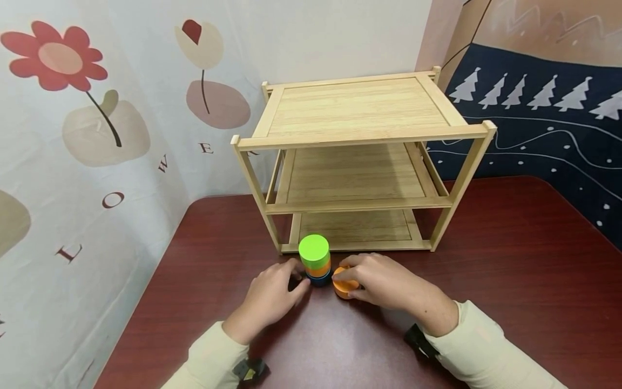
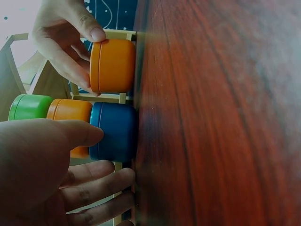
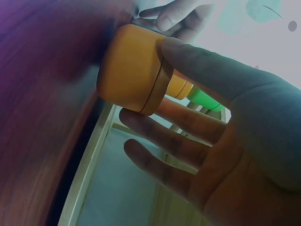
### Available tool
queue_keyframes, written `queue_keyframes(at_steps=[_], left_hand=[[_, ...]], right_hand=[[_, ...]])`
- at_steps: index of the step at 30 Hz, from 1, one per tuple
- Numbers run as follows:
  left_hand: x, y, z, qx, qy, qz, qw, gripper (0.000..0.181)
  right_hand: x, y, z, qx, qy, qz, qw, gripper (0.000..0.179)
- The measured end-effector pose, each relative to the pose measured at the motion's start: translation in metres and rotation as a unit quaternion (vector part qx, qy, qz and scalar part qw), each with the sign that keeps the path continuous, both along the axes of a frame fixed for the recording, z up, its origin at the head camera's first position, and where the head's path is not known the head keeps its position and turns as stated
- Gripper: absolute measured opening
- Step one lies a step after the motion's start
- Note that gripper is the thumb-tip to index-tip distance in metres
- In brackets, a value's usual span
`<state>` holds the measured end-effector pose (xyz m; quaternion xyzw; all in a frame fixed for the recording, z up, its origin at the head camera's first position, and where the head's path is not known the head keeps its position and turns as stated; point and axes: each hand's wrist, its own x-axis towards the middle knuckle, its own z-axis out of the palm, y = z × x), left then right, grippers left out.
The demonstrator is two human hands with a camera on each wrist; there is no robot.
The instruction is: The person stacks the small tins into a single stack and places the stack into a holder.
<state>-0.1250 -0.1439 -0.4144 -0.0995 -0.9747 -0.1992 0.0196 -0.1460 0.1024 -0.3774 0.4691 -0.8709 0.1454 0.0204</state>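
On the table a small round blue tin [image 2: 115,132] stands under an orange tin [image 1: 318,270], with a green tin [image 1: 314,249] on top. My left hand [image 1: 272,296] is at the left of this stack; in the left wrist view its thumb overlaps the blue tin and its other fingers are loosely spread. To the right of the stack, my right hand [image 1: 384,281] holds another orange tin [image 3: 131,70] between thumb and fingers. That tin sits upright, close beside the blue one, its lid partly covered by the fingers in the head view.
Just behind the tins stands a three-tier wooden rack [image 1: 359,138], its lowest bar close to the stack. The dark red table [image 1: 525,259] extends to both sides. Printed cloths [image 1: 146,70] hang at the left and back.
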Motion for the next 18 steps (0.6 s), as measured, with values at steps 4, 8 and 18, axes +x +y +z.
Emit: queue_keyframes(at_steps=[4,8,18], left_hand=[[-0.0002,0.0001,-0.0004,0.0,0.003,-0.001,1.0,0.023],[-0.0005,-0.0004,-0.0005,0.002,0.006,-0.003,1.0,0.022],[-0.001,-0.0007,-0.0007,0.0,0.003,-0.001,1.0,0.024]], right_hand=[[0.0009,0.0006,0.0017,-0.002,0.004,-0.001,1.0,0.019],[0.0021,0.001,0.0032,-0.002,0.007,0.0,1.0,0.02],[0.005,0.0013,0.0081,-0.009,0.02,0.002,0.9998,0.022]])
